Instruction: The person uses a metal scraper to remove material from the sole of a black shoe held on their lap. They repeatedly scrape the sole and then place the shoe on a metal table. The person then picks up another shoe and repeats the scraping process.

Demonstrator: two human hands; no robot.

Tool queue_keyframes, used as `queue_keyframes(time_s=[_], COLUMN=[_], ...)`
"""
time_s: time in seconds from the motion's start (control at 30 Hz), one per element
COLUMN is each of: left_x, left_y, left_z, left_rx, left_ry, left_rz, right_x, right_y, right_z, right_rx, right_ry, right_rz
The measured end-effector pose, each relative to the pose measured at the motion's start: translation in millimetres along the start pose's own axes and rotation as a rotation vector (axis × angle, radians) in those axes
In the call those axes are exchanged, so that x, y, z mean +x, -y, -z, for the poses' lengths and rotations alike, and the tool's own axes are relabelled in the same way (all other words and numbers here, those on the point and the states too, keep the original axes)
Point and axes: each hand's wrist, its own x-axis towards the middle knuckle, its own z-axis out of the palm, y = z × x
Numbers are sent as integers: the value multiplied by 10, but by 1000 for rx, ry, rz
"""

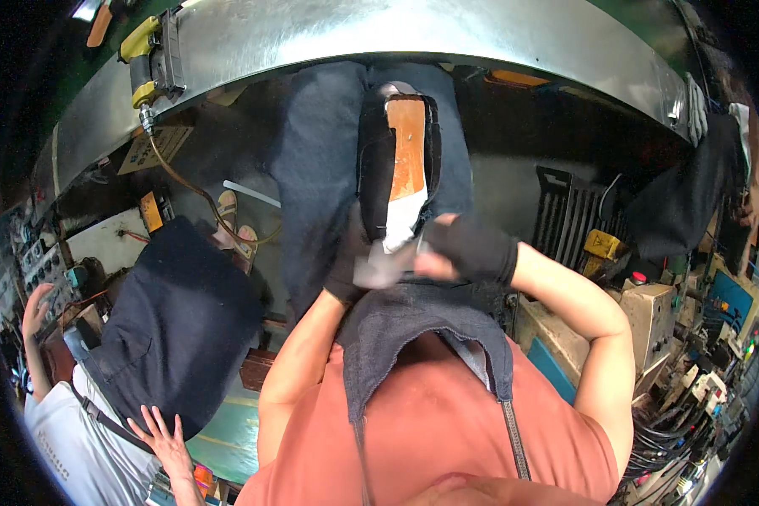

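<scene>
I hold a black shoe upper [376, 160] bottom up in front of my dark apron [413, 329]. Its tan insole board [408, 143] faces me, with a white patch [401, 221] at the near end. My left hand [346, 268], in a black glove, grips the shoe from below on the left. My right hand [471, 249], also in a black glove, closes on the shoe's near end from the right. A small grey piece [378, 270] sits between the two hands; what it is cannot be told.
A curved sheet-metal bench edge [447, 34] runs across the top, with a yellow tool [143, 52] and hose at its left. A co-worker in white with a dark apron [173, 329] sits at left. Machines and cables [675, 337] crowd the right, by another person [679, 202].
</scene>
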Motion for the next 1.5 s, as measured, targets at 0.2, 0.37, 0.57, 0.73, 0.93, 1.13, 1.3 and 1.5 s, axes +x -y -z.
queue_keyframes(time_s=[0.2, 0.37, 0.57, 0.73, 0.93, 1.13, 1.3, 1.5], left_x=[-263, 0, 247, 9, 221, 356, 257, 428], left_y=[-329, -660, -133, -133, 35, 403, 960, 480], left_z=[665, 1315, 12, 24, -112, -212, -106, 474], left_rx=[293, -50, 216, -266, -915, 101, -235, 196], left_ry=[-52, -435, -343, -15, -256, -426, -375, 59], left_rz=[170, 80, 18, 113, 247, 31, 186, 226], right_x=[-786, -754, -509, -26, 241, 248, 297, 52], right_y=[73, 334, 216, 4, -17, -210, 831, -343], right_z=[382, 455, 225, 500, 663, 791, 263, 232], right_rx=[-20, 141, 448, 101, -142, -279, -959, -33], right_ry=[1, -84, -142, 141, 402, 390, 330, 57], right_rz=[-364, -487, -505, -321, -402, -208, 54, -54])
